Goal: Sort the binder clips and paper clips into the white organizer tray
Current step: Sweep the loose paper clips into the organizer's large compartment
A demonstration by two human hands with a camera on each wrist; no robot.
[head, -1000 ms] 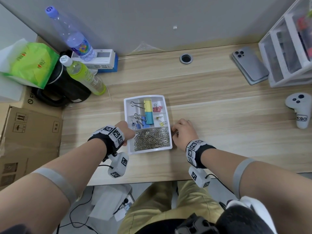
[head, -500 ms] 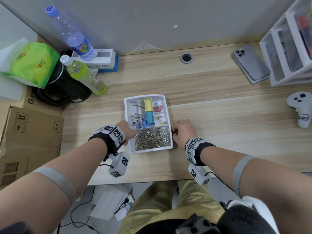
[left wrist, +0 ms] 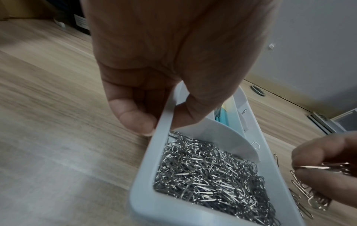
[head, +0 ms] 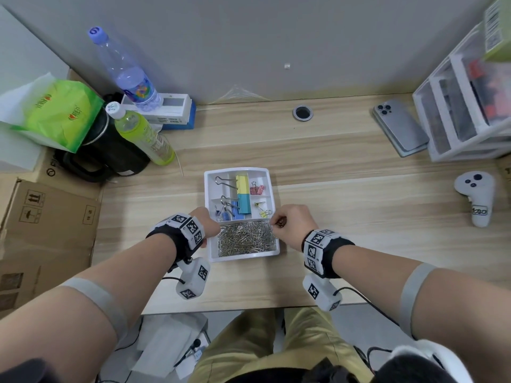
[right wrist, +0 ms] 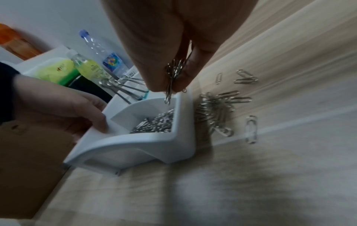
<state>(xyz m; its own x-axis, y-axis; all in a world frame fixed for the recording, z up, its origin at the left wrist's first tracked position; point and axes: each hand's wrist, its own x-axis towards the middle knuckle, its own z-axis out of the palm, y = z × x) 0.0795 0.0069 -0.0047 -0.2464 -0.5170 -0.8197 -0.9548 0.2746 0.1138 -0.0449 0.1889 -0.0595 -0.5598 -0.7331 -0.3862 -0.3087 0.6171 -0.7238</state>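
The white organizer tray (head: 266,173) sits mid-desk; its near compartment is full of silver paper clips (head: 246,239), and its far compartments hold coloured binder clips (head: 243,200). My left hand (head: 208,223) grips the tray's left wall (left wrist: 162,122), thumb inside and a finger outside. My right hand (head: 290,221) pinches a bunch of paper clips (right wrist: 174,71) over the tray's right rim (right wrist: 183,107). Several loose paper clips (right wrist: 218,107) lie on the desk just right of the tray.
Two bottles (head: 143,134), a black bag (head: 105,156) and cardboard boxes (head: 41,225) crowd the left. A phone (head: 401,128), white drawers (head: 464,106) and a white controller (head: 475,200) stand at the right. The desk's front edge runs just below my wrists.
My right hand has lifted from the desk beside the tray, now holding a bunch of paper clips over the tray's right rim. The left hand has stayed on the tray's left wall.
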